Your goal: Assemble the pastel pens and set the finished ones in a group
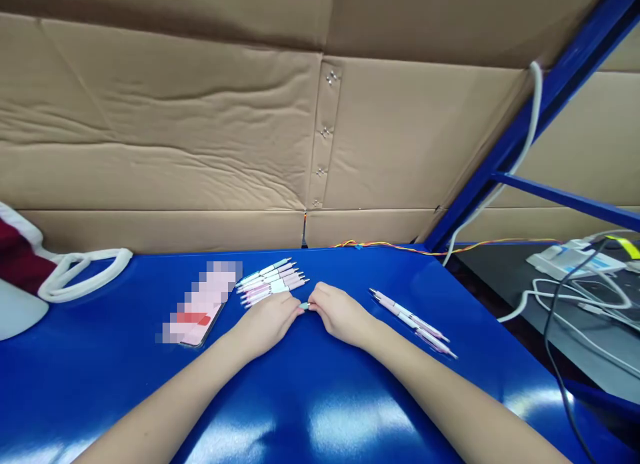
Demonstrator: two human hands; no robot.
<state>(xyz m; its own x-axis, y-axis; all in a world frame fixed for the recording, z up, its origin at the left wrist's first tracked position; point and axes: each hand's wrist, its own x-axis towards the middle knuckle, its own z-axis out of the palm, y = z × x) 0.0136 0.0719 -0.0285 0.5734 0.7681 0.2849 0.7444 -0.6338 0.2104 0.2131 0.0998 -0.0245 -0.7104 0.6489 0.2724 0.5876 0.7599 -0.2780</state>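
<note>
Near the middle of the blue table, my left hand (pixel 270 319) and my right hand (pixel 344 315) meet with fingers closed. Both pinch a small pale green pen (pixel 304 306), of which only a short piece shows between the fingertips. Fingers hide the rest of it, so whether it is whole or in parts I cannot tell. Just beyond my left hand lies a row of several pens (pixel 273 281), white, pink and green, side by side with their tips toward the upper right. To the right of my right hand, two white-and-pink pens (pixel 411 323) lie slanted next to each other.
A pink phone-like object (pixel 204 311), partly blurred out, lies on the blue table (pixel 310 397) at left. White straps and dark red cloth (pixel 20 251) are at the far left. Cardboard (pixel 175 131) walls the back; a blue frame (pixel 550 111) and white cables (pixel 575 297) stand right.
</note>
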